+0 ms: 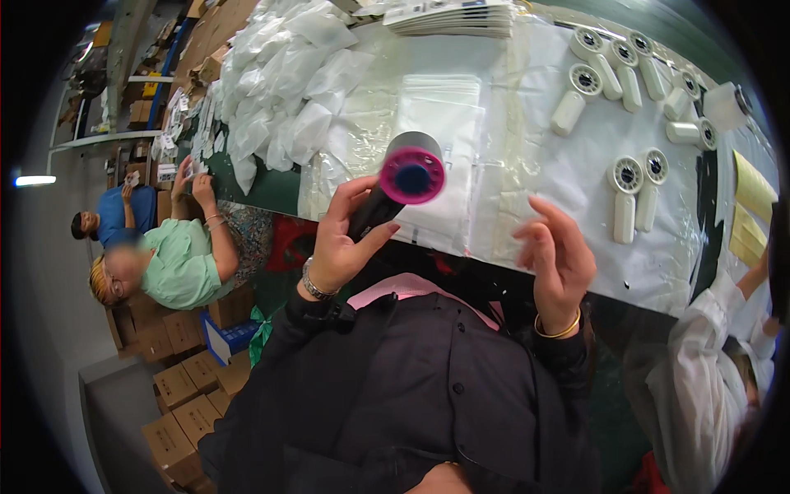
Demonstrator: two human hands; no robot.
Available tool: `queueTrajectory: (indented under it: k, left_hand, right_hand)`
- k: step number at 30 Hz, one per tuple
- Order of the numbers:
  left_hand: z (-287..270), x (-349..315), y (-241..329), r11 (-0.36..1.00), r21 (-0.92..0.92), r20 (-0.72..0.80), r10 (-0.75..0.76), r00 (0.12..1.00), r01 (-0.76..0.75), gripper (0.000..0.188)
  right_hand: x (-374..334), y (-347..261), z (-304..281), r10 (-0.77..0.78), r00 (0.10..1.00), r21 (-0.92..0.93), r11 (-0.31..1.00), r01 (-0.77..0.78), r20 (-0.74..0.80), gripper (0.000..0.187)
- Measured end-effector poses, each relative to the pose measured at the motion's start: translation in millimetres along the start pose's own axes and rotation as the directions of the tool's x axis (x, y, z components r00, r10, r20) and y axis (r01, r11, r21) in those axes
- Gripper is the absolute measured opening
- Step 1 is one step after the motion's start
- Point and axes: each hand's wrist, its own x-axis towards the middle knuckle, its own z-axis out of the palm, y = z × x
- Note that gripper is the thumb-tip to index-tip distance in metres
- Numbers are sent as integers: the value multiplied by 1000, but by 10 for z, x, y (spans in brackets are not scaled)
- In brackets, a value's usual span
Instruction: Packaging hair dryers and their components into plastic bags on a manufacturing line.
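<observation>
My left hand (336, 247) is closed round the dark handle of a hair dryer (374, 210) with a magenta ring and a blue centre at the end of its round grey head. It is held above the near edge of the table, head tilted up. My right hand (564, 265) is raised to the right of it, fingers apart, slightly blurred and holding nothing. Beneath the dryer lies a stack of flat white plastic bags (440, 107). Several white round-headed handheld devices (625, 185), each with a thick handle, rest on the right part of the table.
A big heap of white bags (288, 74) covers the table's far left. Folded printed sheets (448, 18) are stacked at the back. Yellow paper (750, 206) lies at the right edge. Co-workers sit on both sides, one in a green shirt (185, 259). Cardboard boxes (197, 416) stand lower left.
</observation>
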Motion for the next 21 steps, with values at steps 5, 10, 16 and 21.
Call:
queueTrajectory:
  k: [5,10,16,21]
  left_hand:
    - [78,167,138,597,621,214,494,843,-507,57]
    - [131,123,181,473,716,273,486,830,-513,63]
    - [189,91,190,540,678,304,412,859,-499,63]
    - [254,85,272,675,588,262,361,895,-445,61]
  right_hand:
    - [104,-93,173,191,932,479,815,-325,307,60]
    - [34,-40,236,207,905,417,834,-362,372,65]
    - [2,22,232,248,892,380,837,-394,378,59]
    - [-29,32,213,343,860,418,766,-489,377,50]
